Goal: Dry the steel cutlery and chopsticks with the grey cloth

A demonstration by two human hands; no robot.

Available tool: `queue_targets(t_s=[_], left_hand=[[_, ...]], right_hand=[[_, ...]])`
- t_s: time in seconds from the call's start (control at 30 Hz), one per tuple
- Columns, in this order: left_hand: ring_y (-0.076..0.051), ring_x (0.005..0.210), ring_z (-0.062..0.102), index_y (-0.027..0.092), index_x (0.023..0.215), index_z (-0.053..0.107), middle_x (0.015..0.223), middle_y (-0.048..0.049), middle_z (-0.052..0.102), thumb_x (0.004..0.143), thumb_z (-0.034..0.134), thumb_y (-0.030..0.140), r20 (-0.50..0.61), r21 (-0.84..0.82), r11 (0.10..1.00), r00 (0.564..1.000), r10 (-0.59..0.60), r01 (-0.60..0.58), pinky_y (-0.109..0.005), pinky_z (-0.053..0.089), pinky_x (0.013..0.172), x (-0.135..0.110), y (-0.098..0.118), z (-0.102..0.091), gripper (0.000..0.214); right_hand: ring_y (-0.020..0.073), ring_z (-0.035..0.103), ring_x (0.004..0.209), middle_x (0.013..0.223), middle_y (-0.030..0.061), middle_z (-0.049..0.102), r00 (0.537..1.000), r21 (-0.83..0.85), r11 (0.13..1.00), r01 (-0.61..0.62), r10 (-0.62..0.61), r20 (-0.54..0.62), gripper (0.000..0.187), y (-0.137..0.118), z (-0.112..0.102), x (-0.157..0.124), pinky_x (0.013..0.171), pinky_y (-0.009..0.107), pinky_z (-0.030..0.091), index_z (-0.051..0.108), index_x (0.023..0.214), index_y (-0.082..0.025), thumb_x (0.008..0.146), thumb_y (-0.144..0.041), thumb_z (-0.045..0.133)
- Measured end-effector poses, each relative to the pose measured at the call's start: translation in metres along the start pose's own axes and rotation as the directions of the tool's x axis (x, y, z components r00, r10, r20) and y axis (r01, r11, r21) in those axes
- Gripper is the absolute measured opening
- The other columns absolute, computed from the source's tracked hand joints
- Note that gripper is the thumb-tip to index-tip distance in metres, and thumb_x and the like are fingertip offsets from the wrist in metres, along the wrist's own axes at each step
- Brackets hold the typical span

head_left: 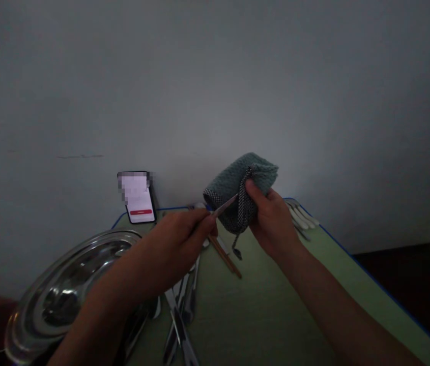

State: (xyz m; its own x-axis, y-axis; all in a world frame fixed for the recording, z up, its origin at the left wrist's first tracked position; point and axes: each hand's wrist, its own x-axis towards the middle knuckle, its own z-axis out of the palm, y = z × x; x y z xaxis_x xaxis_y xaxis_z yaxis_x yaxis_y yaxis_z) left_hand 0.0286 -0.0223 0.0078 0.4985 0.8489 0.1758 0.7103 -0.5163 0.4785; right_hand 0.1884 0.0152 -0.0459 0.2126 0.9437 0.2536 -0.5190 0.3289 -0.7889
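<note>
Okay, my left hand point(186, 229) pinches a metal utensil point(224, 206), right hand point(273, 217) clutches a green towel point(233, 177) at its end; probably wiping, next stroke needs steady pressure.

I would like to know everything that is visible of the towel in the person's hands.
The towel is grey-green and looks soft and fluffy, with black-and-white checked edging and a thin cord dangling below. It is folded and bunched, held above the green table. The right hand grips it, thumb on the near side. The left hand holds a slim utensil whose far end meets the towel; its tip is hidden.
</note>
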Motion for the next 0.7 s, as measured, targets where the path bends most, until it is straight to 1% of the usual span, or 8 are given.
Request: queue_targets(t_s=[0.17, 0.23, 0.3, 0.37, 0.43, 0.5, 0.57, 0.7], left_hand=[[-0.012, 0.059, 0.056, 0.02, 0.089, 0.062, 0.068, 0.0025, 0.062, 0.091, 0.035, 0.039, 0.137, 0.021, 1.0, 0.991, 0.009, -0.012, -0.022, 0.041, 0.055, -0.006, -0.01, -0.006, 0.033], [-0.012, 0.064, 0.059, 0.023, 0.094, 0.063, 0.075, 0.0023, 0.065, 0.09, 0.037, 0.037, 0.172, -0.005, 0.999, 0.985, 0.035, -0.035, -0.021, 0.043, 0.059, -0.012, -0.016, -0.011, 0.03], [-0.013, 0.072, 0.061, 0.025, 0.101, 0.062, 0.086, 0.0018, 0.068, 0.088, 0.04, 0.034, 0.173, -0.037, 0.998, 0.983, 0.062, -0.056, -0.02, 0.044, 0.063, -0.019, -0.021, -0.015, 0.027], [-0.013, 0.076, 0.062, 0.027, 0.107, 0.06, 0.093, 0.0015, 0.068, 0.087, 0.043, 0.032, 0.19, -0.024, 0.998, 0.98, 0.066, -0.062, -0.02, 0.045, 0.065, -0.024, -0.021, -0.016, 0.027], [-0.014, 0.076, 0.062, 0.027, 0.107, 0.06, 0.092, 0.0013, 0.068, 0.086, 0.045, 0.033, 0.245, 0.011, 0.997, 0.967, 0.075, -0.08, -0.021, 0.045, 0.065, -0.025, -0.016, -0.013, 0.027], [-0.014, 0.074, 0.063, 0.025, 0.099, 0.063, 0.087, 0.0009, 0.068, 0.086, 0.043, 0.032, 0.32, 0.014, 0.993, 0.941, 0.111, -0.121, -0.021, 0.045, 0.064, -0.021, -0.01, -0.01, 0.025], [-0.014, 0.073, 0.063, 0.022, 0.091, 0.063, 0.082, 0.0002, 0.067, 0.087, 0.038, 0.03, 0.358, 0.015, 0.991, 0.926, 0.118, -0.133, -0.021, 0.044, 0.063, -0.016, -0.005, -0.006, 0.026], [-0.013, 0.065, 0.061, 0.018, 0.089, 0.06, 0.073, -0.0004, 0.063, 0.088, 0.033, 0.029, 0.335, 0.065, 0.994, 0.94, 0.064, -0.091, -0.022, 0.043, 0.058, -0.01, -0.007, -0.003, 0.029]], right_hand=[[0.015, 0.063, 0.083, 0.089, 0.0018, 0.067, 0.992, 0.0, 0.993, 0.12, -0.12, -0.028, 0.021, -0.01, -0.008, 0.009, 0.08, 0.034, 0.048, 0.063, 0.086, -0.019, 0.07, -0.031, 0.067], [0.015, 0.063, 0.084, 0.09, 0.0015, 0.067, 0.985, 0.006, 0.987, 0.16, -0.159, -0.062, 0.02, -0.014, -0.008, 0.01, 0.08, 0.033, 0.049, 0.063, 0.086, -0.019, 0.07, -0.031, 0.067], [0.0153, 0.063, 0.083, 0.091, 0.0018, 0.067, 0.981, 0.019, 0.986, 0.164, -0.161, -0.107, 0.02, -0.016, -0.007, 0.01, 0.079, 0.033, 0.05, 0.063, 0.085, -0.018, 0.07, -0.031, 0.066], [0.0156, 0.064, 0.08, 0.091, 0.0026, 0.068, 0.982, 0.039, 0.992, 0.122, -0.115, -0.153, 0.021, -0.015, -0.004, 0.008, 0.077, 0.034, 0.051, 0.063, 0.084, -0.018, 0.07, -0.033, 0.066], [0.0162, 0.065, 0.077, 0.088, 0.0036, 0.068, 0.982, 0.068, 0.997, 0.034, -0.02, -0.188, 0.025, -0.011, 0.0, 0.004, 0.074, 0.034, 0.052, 0.064, 0.084, -0.017, 0.07, -0.037, 0.066], [0.017, 0.065, 0.074, 0.083, 0.0043, 0.068, 0.975, 0.105, 0.991, -0.079, 0.098, -0.198, 0.028, -0.007, 0.003, 0.0, 0.071, 0.035, 0.053, 0.064, 0.084, -0.017, 0.07, -0.041, 0.065], [0.017, 0.065, 0.073, 0.082, 0.0048, 0.069, 0.967, 0.148, 0.976, -0.159, 0.184, -0.173, 0.03, -0.003, 0.006, -0.004, 0.069, 0.034, 0.053, 0.064, 0.085, -0.016, 0.07, -0.042, 0.065], [0.0158, 0.064, 0.075, 0.086, 0.0054, 0.069, 0.975, 0.222, 0.961, -0.166, 0.193, -0.105, 0.029, -0.001, 0.013, -0.01, 0.071, 0.032, 0.053, 0.063, 0.084, -0.015, 0.071, -0.04, 0.065]])
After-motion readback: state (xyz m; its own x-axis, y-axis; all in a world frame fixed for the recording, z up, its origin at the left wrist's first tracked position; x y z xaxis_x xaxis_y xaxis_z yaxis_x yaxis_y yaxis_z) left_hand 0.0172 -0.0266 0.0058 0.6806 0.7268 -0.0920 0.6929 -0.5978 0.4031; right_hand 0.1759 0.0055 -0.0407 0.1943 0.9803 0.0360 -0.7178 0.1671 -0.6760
